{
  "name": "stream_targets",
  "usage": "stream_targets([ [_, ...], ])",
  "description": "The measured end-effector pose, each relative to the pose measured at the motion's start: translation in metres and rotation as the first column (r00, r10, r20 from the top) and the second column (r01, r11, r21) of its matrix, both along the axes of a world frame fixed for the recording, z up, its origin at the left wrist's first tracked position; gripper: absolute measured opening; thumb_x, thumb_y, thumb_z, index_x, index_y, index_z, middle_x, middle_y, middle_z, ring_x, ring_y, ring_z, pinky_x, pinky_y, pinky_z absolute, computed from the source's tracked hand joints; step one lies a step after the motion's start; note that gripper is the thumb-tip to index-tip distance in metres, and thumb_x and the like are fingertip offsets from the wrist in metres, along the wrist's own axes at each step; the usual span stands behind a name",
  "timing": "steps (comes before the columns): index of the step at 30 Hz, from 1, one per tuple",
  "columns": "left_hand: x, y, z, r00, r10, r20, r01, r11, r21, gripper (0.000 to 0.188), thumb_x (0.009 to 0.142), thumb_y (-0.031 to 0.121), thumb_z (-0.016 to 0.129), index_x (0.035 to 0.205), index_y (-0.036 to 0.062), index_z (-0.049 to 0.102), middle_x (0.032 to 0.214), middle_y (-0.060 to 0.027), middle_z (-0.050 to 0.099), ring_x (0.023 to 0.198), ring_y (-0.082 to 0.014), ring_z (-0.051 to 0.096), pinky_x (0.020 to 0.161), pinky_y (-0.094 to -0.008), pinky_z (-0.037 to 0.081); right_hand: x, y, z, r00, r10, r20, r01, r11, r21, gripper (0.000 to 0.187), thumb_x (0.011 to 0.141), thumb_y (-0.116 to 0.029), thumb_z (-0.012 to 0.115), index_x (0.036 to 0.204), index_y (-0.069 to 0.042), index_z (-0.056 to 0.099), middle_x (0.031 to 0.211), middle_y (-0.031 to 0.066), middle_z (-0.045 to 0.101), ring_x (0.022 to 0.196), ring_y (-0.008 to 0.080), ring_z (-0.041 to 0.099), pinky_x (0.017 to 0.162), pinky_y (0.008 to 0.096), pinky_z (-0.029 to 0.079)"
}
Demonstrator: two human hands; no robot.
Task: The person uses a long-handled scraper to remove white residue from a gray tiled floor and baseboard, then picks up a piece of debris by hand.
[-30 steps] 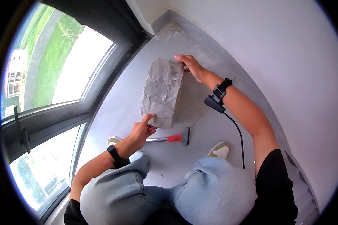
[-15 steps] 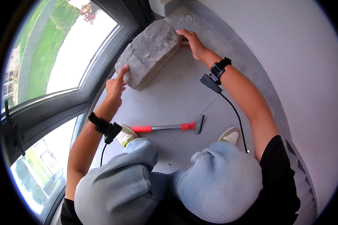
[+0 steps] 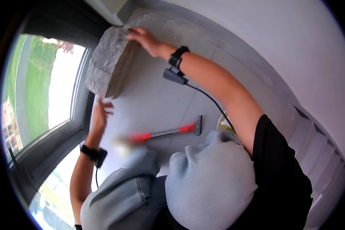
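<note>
A rough grey concrete block (image 3: 105, 57) stands on the floor against the dark window frame, at the upper left. My right hand (image 3: 145, 40) reaches across to its far end, with the fingers bent over the upper right corner; the thumb's grip is partly hidden. Just below the near end of the block is my left hand (image 3: 100, 115), its fingers spread and the index fingertip at or very near the lower edge. Between my feet and the block lies a scraper (image 3: 168, 133) with a red grip, a metal shaft and a dark blade head.
A glazed window or door with a dark frame (image 3: 71, 132) runs along the left. A pale wall (image 3: 295, 50) curves round the right, with stairs (image 3: 318, 153) at the lower right. Dust lies on the tiled floor (image 3: 161, 96) in the far corner. Both knees are bent close in.
The concrete block has shifted left, up to the window frame, with my right hand following it. My left hand has dropped lower and its fingers have spread. My left shoe is blurred by motion.
</note>
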State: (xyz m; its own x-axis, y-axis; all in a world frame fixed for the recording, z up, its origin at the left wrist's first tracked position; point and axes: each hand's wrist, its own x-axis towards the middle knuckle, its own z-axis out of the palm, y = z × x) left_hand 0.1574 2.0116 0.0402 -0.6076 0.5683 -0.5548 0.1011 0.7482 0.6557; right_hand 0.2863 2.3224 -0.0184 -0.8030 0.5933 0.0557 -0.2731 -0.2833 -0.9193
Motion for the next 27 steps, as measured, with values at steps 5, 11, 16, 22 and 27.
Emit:
stream_targets([
  [5,0.113,-0.058,-0.001,0.012,-0.970,-0.243,0.819,0.149,-0.554,0.065,0.072,0.052,0.076,0.120,0.0104,0.064,0.108,-0.0101,0.064,0.101,-0.0252,0.062,0.085,-0.0390,0.050,0.054,-0.120,-0.026,0.951,-0.123,0.285,-0.144,0.638,0.757,0.089,0.075,-0.038,0.075,0.137,0.009,0.032,0.126,0.0298,0.040,0.118,0.0447,0.041,0.102,0.0516,0.036],
  [11,0.133,-0.060,-0.030,-0.214,-0.953,-0.214,0.840,-0.068,-0.538,0.025,0.085,0.021,0.062,0.107,0.0097,0.059,0.102,-0.0080,0.063,0.094,-0.0255,0.067,0.073,-0.0426,0.053,0.171,-0.204,-0.010,0.696,0.266,0.667,-0.703,0.439,0.559,0.057,0.069,-0.035,0.079,0.111,-0.001,0.059,0.111,0.0208,0.057,0.099,0.0396,0.061,0.077,0.0494,0.053],
  [16,0.138,-0.032,-0.014,-0.079,-0.954,-0.290,0.915,0.047,-0.402,0.024,0.083,0.015,0.062,0.106,0.0102,0.058,0.100,-0.0085,0.062,0.089,-0.0280,0.067,0.067,-0.0431,0.055,0.227,-0.194,-0.014,0.724,0.053,0.688,-0.682,0.200,0.703,0.030,0.075,-0.016,0.069,0.100,-0.003,0.059,0.102,0.0152,0.061,0.090,0.0311,0.063,0.069,0.0452,0.053],
  [22,0.152,0.043,0.026,0.302,-0.889,-0.345,0.826,0.425,-0.372,0.037,0.075,0.005,0.068,0.109,0.0055,0.053,0.098,-0.0161,0.060,0.085,-0.0394,0.064,0.070,-0.0476,0.053,0.225,-0.126,0.016,0.828,-0.247,0.504,-0.522,-0.013,0.853,0.022,0.076,-0.012,0.065,0.096,-0.005,0.062,0.092,0.0115,0.064,0.091,0.0262,0.061,0.078,0.0384,0.047],
  [27,0.158,0.102,0.010,0.604,-0.769,-0.209,0.780,0.624,-0.046,0.025,0.082,0.006,0.059,0.105,0.0037,0.049,0.080,-0.0227,0.059,0.079,-0.0445,0.059,0.069,-0.0474,0.046,0.221,-0.074,0.014,0.817,-0.446,0.365,-0.389,0.040,0.920,0.014,0.074,-0.011,0.062,0.086,-0.005,0.062,0.082,0.0092,0.059,0.086,0.0239,0.058,0.079,0.0376,0.042],
])
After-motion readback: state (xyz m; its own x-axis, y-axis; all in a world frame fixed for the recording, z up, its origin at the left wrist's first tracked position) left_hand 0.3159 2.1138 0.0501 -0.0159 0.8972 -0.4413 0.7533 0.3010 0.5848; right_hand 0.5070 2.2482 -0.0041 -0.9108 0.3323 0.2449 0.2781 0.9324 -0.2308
